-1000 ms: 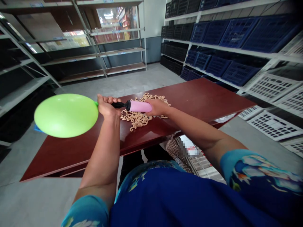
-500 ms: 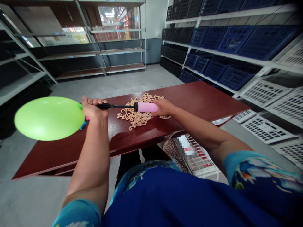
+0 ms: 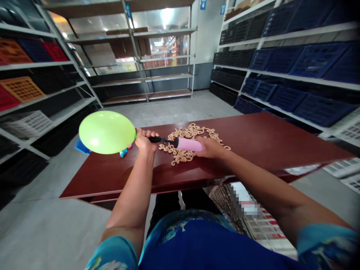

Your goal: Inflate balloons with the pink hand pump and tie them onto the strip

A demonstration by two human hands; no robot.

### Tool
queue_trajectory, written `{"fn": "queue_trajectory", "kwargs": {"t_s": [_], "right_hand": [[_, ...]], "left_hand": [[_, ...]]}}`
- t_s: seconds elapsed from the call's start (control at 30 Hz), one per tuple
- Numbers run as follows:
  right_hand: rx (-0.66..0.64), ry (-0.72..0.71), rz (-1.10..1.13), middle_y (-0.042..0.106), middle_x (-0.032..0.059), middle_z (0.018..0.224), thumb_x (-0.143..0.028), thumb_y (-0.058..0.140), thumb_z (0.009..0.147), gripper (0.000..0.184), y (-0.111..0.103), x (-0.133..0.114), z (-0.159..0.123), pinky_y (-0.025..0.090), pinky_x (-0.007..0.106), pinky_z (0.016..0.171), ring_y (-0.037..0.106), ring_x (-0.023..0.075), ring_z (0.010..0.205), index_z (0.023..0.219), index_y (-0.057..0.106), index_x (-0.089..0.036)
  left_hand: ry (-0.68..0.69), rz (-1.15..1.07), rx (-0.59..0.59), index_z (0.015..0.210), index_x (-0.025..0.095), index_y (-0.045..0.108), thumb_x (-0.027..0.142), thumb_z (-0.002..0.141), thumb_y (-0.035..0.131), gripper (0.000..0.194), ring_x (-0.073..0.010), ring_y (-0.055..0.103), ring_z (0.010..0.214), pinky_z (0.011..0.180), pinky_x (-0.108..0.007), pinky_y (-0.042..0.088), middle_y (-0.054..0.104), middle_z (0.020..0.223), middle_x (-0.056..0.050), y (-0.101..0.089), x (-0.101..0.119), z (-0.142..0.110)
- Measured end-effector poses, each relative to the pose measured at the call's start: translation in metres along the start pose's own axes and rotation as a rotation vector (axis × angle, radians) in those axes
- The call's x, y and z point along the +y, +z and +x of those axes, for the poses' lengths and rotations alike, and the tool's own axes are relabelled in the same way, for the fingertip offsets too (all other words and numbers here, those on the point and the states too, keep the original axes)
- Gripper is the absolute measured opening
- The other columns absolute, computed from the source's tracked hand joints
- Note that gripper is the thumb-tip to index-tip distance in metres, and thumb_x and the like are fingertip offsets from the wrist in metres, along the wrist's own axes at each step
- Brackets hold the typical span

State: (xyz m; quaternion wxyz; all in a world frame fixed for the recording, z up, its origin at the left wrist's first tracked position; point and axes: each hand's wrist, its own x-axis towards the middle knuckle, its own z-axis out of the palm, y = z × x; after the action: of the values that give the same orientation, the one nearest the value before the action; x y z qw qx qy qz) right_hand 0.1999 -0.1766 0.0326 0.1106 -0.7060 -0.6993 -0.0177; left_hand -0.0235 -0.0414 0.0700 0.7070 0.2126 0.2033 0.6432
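Note:
My left hand is closed around the neck of an inflated light green balloon and the black end of a balloon pump. The balloon sticks out to the left of the fist, above the table's left part. My right hand grips the far end of the pump's pink barrel. Between the hands, a short length of black rod shows beside the barrel's black cap. Under and behind the pump, a heap of tan curly pieces lies on the dark red table.
Small blue and pink items lie on the table below the balloon. A basket stands under the table's front edge at right. Shelves with blue crates line the right side; a rack with coloured crates stands left.
My hands have come closer together, and less of the pump's rod shows between them. The view has swung left and up, so the table and balloon sit further right in the picture.

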Motion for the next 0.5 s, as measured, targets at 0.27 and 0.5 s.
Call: {"fn": "queue_trajectory", "kwargs": {"t_s": [0.27,0.5], "right_hand": [[-0.001,0.064,-0.018,0.065,0.0057,0.096,-0.043,0.058,0.064,0.041,0.005,0.025,-0.008,0.04,0.031,0.066,0.061,0.0238,0.084,0.102,0.055,-0.028],[0.017,0.064,-0.065,0.066,0.0081,0.091,-0.05,0.055,0.067,0.044,0.011,-0.016,0.011,0.038,0.032,0.062,0.062,0.026,0.077,0.103,0.053,-0.026]], "left_hand": [[0.014,-0.07,0.075,0.059,0.02,0.018,0.036,0.084,0.043,0.039,-0.0081,0.033,0.037,0.046,-0.025,0.034,0.023,0.046,0.007,-0.018,0.018,0.014],[-0.073,-0.113,0.1,0.058,0.02,0.025,0.039,0.085,0.042,0.037,-0.0092,0.034,0.038,0.045,-0.027,0.033,0.026,0.048,0.006,-0.006,-0.018,0.0]]}}
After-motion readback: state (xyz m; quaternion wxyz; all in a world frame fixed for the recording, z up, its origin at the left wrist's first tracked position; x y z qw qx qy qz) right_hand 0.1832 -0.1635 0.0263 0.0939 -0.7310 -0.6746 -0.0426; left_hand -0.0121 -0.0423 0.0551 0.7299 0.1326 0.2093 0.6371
